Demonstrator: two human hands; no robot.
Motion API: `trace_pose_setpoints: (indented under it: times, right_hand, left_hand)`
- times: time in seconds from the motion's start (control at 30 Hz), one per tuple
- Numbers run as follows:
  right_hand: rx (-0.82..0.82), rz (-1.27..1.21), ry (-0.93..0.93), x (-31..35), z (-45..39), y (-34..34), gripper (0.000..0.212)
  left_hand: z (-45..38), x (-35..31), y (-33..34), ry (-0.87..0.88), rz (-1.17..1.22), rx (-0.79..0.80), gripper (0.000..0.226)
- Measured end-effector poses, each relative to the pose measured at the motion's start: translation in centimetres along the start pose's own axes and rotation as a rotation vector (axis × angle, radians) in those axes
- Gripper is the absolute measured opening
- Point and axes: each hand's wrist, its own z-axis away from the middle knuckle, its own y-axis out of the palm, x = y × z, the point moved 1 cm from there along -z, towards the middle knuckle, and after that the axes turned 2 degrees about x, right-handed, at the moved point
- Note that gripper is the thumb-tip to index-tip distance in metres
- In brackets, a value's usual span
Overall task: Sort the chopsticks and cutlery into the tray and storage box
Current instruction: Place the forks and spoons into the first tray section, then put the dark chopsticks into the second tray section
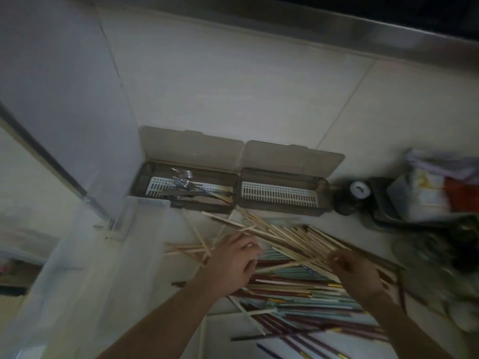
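A big pile of chopsticks [298, 275], pale wooden, teal and dark red, lies spread across the white counter. My left hand [233, 257] rests palm down on the pale wooden ones at the pile's left side, fingers curled over them. My right hand [355, 268] pinches a few pale wooden chopsticks near the middle of the pile. Behind the pile, two brown storage boxes stand against the wall with lids up: the left box [230, 203] holds forks and other cutlery, the right box [322, 186] shows only its white slotted insert. A clear plastic tray [124, 224] stands at the left.
A dark round object with a white top [359, 190] and a dark tray with packets [425, 193] stand at the right. Blurred dark items [435, 255] lie at the right edge. A tiled wall rises behind the boxes.
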Motion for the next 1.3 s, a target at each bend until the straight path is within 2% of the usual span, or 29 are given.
trace_pose_setpoints:
  times: [0.07,0.13,0.17,0.23,0.37,0.53,0.63,0.83,0.93,1.07,1.2,1.3]
  right_hand:
    - [0.029,0.05,0.001,-3.3,2.3,-0.3,0.018]
    - [0.019,0.076,-0.057,-5.8,4.4,0.3,0.011]
    - [0.016,0.084,-0.118,-6.6,5.5,0.8,0.006]
    - [-0.023,0.19,-0.316,-7.5,7.2,2.3,0.02]
    - [0.02,0.247,-0.569,-7.7,9.0,4.2,0.017]
    - [-0.022,0.191,-0.523,-8.6,8.2,2.9,0.021]
    - [0.031,0.22,-0.616,-9.2,8.4,2.7,0.02]
    - [0.059,0.314,-0.763,-6.9,7.2,4.0,0.023]
    - [0.059,0.322,-0.827,-6.6,6.9,4.3,0.02]
    - [-0.006,0.301,-0.743,-6.8,5.5,3.1,0.022]
    - [-0.096,0.257,-0.632,-7.5,2.5,0.0,0.018]
    - [-0.177,0.254,-0.567,-8.4,-0.3,-2.9,0.014]
  left_hand:
    - [0.3,-1.2,1.4,0.05,-0.023,0.049,0.017]
    - [1.0,-2.3,2.4,0.098,-0.046,0.071,0.017]
    - [1.5,-2.8,2.7,0.116,-0.057,0.079,0.018]
    - [2.5,-3.5,2.9,0.158,-0.09,0.096,0.021]
    - [4.3,-4.9,3.5,0.238,-0.124,0.134,0.019]
    - [4.9,-7.3,4.4,0.295,-0.126,0.175,0.013]
    - [4.9,-8.7,5.0,0.301,-0.132,0.221,0.021]
    - [5.1,-10.0,5.7,0.238,-0.259,0.283,0.014]
    - [4.9,-10.5,5.5,0.191,-0.268,0.23,0.012]
    - [2.9,-10.9,5.2,0.044,-0.236,0.068,0.012]
    - [-0.4,-10.0,4.5,-0.106,-0.261,-0.023,0.012]
    - [-2.6,-7.6,2.7,-0.289,-0.243,-0.056,0.026]
